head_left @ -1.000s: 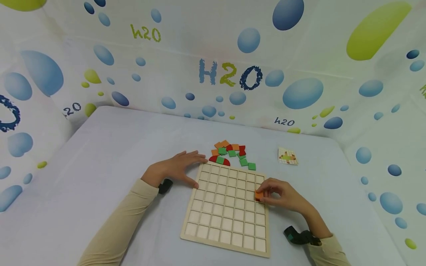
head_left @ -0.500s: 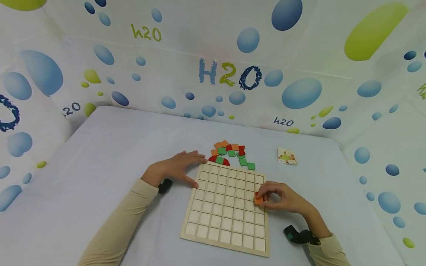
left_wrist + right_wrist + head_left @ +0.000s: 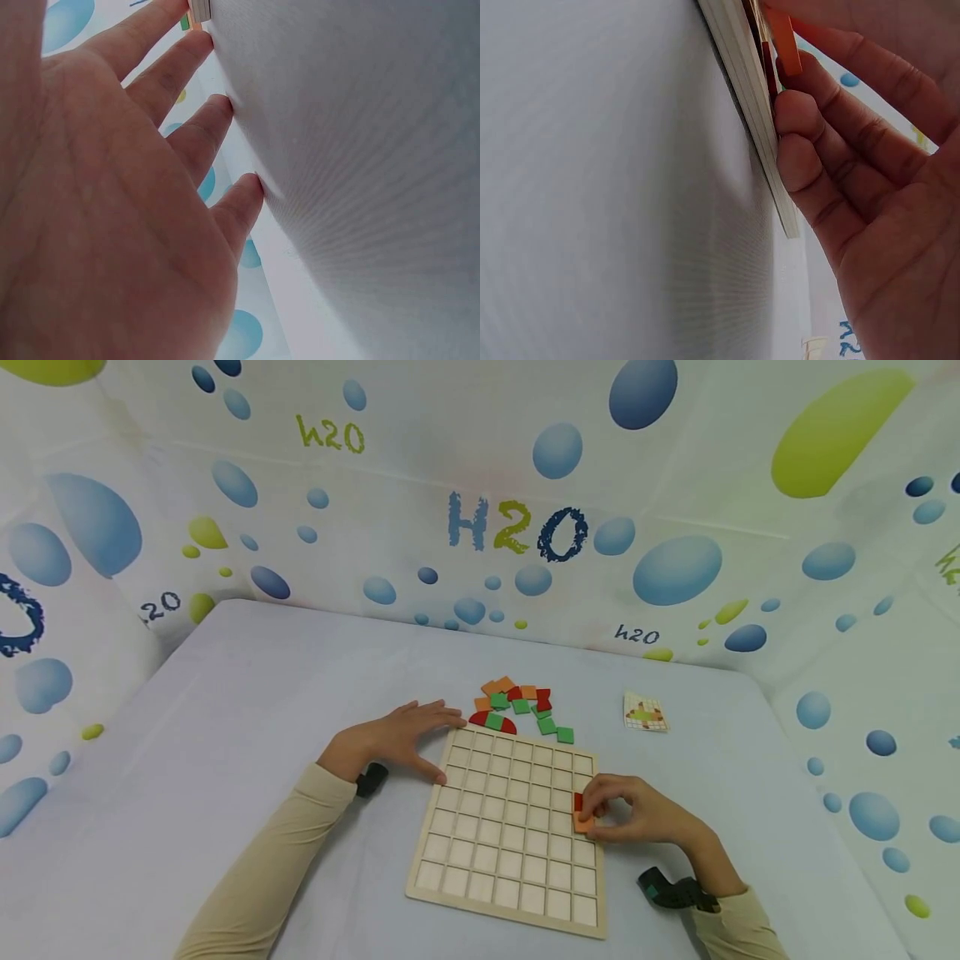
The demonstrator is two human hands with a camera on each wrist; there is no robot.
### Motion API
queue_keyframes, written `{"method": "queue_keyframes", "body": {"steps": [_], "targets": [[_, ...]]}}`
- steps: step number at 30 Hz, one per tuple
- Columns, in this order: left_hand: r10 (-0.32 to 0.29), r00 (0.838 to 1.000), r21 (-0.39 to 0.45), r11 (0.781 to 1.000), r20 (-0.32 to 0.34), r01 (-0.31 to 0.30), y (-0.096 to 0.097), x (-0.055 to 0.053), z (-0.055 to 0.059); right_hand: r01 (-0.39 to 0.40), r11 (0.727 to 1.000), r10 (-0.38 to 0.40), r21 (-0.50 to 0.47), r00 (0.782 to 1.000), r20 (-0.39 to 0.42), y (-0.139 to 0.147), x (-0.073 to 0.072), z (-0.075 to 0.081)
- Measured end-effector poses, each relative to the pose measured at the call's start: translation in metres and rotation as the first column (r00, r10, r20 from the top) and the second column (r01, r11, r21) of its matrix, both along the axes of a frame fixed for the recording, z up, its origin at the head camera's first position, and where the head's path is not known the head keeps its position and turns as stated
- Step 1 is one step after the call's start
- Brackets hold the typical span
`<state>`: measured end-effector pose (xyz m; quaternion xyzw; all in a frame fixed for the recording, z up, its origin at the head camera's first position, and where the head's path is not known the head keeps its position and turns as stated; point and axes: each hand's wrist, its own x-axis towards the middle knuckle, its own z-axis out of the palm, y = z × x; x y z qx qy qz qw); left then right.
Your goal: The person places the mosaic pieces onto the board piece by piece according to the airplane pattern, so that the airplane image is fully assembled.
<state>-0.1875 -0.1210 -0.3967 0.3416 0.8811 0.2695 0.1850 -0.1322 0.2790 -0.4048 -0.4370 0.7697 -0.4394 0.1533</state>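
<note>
A square wooden grid board (image 3: pixel 483 857) lies flat on the table. At its upper left corner rests my left hand (image 3: pixel 397 733), fingers spread, thumb touching the left edge. Over the board's right-hand column, my right hand (image 3: pixel 626 806) pinches an orange tile (image 3: pixel 582 823) between thumb and fingers. Just beyond it, a red tile (image 3: pixel 578 802) lies on the board, partly covered by the fingers. From the right wrist, the orange tile (image 3: pixel 784 41) appears tilted off the board's surface, with the thin red tile (image 3: pixel 769 71) below it.
Beyond the board's far edge lie loose tiles in orange, red and green (image 3: pixel 521 706), some overlapping. Red curved pieces flank a green square (image 3: pixel 493 722) against that edge. A small printed pattern card (image 3: pixel 645 712) lies farther right. A patterned curtain (image 3: pixel 420 477) stands behind the table.
My right hand has moved slightly toward the near side with the orange tile, uncovering more of the red tile on the board. The left hand has stayed put.
</note>
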Motion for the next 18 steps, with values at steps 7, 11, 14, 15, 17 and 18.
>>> {"method": "queue_keyframes", "body": {"steps": [7, 11, 14, 15, 17, 18], "targets": [[-0.001, 1.000, 0.008, 1.000, 0.008, 0.001, 0.0010, 0.0015, -0.0003, -0.029, 1.000, 0.030, 0.010, 0.998, -0.060, 0.0058, -0.0021, -0.0071], [0.002, 1.000, 0.008, 1.000, 0.002, -0.002, 0.0016, 0.0028, -0.0006, -0.047, 0.999, 0.047, 0.002, 0.997, -0.059, 0.0060, -0.0025, -0.0060], [0.006, 1.000, 0.005, 1.000, 0.001, -0.006, 0.0011, 0.0033, -0.0014, -0.049, 0.999, 0.050, 0.013, 0.997, -0.052, 0.0059, -0.0024, -0.0047], [0.006, 1.000, 0.005, 1.000, -0.001, -0.006, 0.0010, 0.0035, -0.0016, -0.048, 0.999, 0.049, 0.019, 0.997, -0.051, 0.0061, -0.0023, -0.0044], [0.007, 1.000, 0.003, 1.000, -0.002, -0.007, 0.0008, 0.0040, -0.0018, -0.048, 0.998, 0.049, 0.031, 0.998, -0.042, 0.0066, -0.0018, -0.0035], [0.008, 1.000, 0.003, 1.000, -0.003, -0.008, 0.0007, 0.0044, -0.0016, -0.049, 0.998, 0.050, 0.037, 0.998, -0.041, 0.0070, -0.0016, -0.0034]]}}
